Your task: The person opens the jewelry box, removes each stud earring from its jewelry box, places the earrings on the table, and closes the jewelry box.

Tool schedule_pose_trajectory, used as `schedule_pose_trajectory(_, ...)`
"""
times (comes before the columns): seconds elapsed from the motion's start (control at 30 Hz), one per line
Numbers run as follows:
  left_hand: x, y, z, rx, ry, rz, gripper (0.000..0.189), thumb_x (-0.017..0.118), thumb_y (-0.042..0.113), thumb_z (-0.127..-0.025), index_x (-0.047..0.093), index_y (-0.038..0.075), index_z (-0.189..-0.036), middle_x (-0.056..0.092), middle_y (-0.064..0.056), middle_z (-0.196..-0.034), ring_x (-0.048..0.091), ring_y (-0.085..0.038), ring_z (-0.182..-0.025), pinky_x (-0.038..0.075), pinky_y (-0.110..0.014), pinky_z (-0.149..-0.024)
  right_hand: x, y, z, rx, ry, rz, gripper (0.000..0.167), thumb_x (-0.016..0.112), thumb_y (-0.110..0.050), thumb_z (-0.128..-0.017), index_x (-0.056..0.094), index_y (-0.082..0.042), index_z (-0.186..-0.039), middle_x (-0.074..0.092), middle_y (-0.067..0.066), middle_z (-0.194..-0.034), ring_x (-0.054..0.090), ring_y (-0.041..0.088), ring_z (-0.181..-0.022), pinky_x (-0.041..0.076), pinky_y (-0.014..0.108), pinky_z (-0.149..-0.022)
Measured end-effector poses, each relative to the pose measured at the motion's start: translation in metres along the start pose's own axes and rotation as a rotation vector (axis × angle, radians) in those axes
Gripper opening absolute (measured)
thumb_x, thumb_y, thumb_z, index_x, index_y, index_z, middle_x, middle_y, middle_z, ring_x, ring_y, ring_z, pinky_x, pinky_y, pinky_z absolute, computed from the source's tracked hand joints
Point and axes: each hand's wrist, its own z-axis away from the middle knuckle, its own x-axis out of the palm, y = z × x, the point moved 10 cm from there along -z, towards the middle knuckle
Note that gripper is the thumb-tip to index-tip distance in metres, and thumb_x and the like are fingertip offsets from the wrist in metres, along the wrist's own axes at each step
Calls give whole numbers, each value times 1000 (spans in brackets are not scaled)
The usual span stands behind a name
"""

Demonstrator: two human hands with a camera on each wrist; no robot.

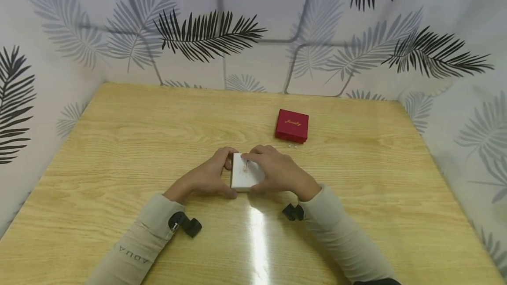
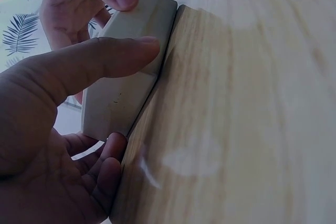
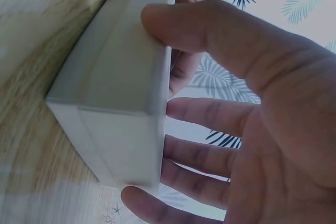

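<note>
A small white box (image 1: 241,178) lies on the wooden table between both hands, a thin pattern printed on its top. My left hand (image 1: 209,177) grips its left part, thumb along the near side and the other fingers round the left and far edges. From the right, my right hand (image 1: 278,171) holds the box with its thumb on the near side and fingers over the top and far edge. A seam between lid and base runs along the side of the box (image 3: 113,72) in the right wrist view. Its inside is hidden.
Behind and to the right sits a red box (image 1: 292,125) with gold "Jewelry" lettering. Two tiny shiny pieces (image 1: 295,147) lie just in front of it. A leaf-patterned curtain (image 1: 253,69) borders the table (image 1: 158,118) at the back and sides.
</note>
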Motion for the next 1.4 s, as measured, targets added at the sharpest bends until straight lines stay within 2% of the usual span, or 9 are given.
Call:
schedule_pose_trajectory(0.17, -1, 3, 1, 8, -2, -5, 99, 91, 15, -69, 28, 7, -145, 40, -12, -134, 44, -25, -116, 43, -39, -98, 0, 0, -1, -1, 7, -2, 79, 87, -34, -75, 52, -20, -145, 56, 5, -138, 52, 23, -122, 55, 48, -83)
schedule_pose_trajectory(0.33, -1, 4, 1, 15, -4, -1, 98, 91, 14, -69, 28, 6, -144, 39, -12, -133, 43, -25, -116, 42, -39, -98, 0, 2, 0, -12, -22, -17, 81, 87, -34, -76, 50, -19, -147, 54, 6, -141, 51, 23, -122, 54, 49, -86)
schedule_pose_trajectory(0.57, 0, 3, 0, 10, 2, -1, 100, 91, 14, -68, 28, 5, -145, 41, -12, -129, 43, -24, -114, 40, -39, -99, -5, 16, 4, 17, -55, 4, 84, 86, -38, -74, 49, -16, -146, 54, 8, -143, 54, 23, -119, 53, 41, -83)
schedule_pose_trajectory(0.93, 0, 1, 0, -7, 0, 7, 101, 92, 15, -68, 27, 6, -146, 41, -11, -129, 42, -24, -115, 40, -39, -99, -4, 18, 5, 62, -72, -10, 85, 88, -38, -73, 50, -16, -146, 54, 9, -143, 55, 23, -117, 52, 43, -81)
schedule_pose_trajectory(1.03, 0, 1, 0, -9, 2, 8, 101, 92, 14, -68, 28, 6, -145, 41, -12, -130, 43, -24, -115, 40, -39, -99, -4, 18, 5, 53, -78, -13, 85, 88, -38, -74, 49, -15, -146, 54, 10, -143, 55, 23, -117, 53, 43, -81)
schedule_pose_trajectory(1.2, 1, -1, -1, -11, 5, 11, 102, 92, 15, -67, 27, 6, -146, 41, -12, -130, 43, -25, -116, 40, -39, -100, -1, 22, 5, 32, -98, -46, 88, 89, -36, -73, 46, -17, -148, 56, 10, -138, 56, 21, -107, 52, 37, -82)
schedule_pose_trajectory(1.4, 2, -1, -2, -6, 10, 10, 101, 92, 15, -66, 29, 6, -145, 42, -12, -131, 44, -24, -115, 40, -38, -100, 0, 26, 8, 5, -118, -77, 92, 89, -34, -73, 42, -17, -150, 55, 9, -138, 57, 20, -108, 51, 38, -91)
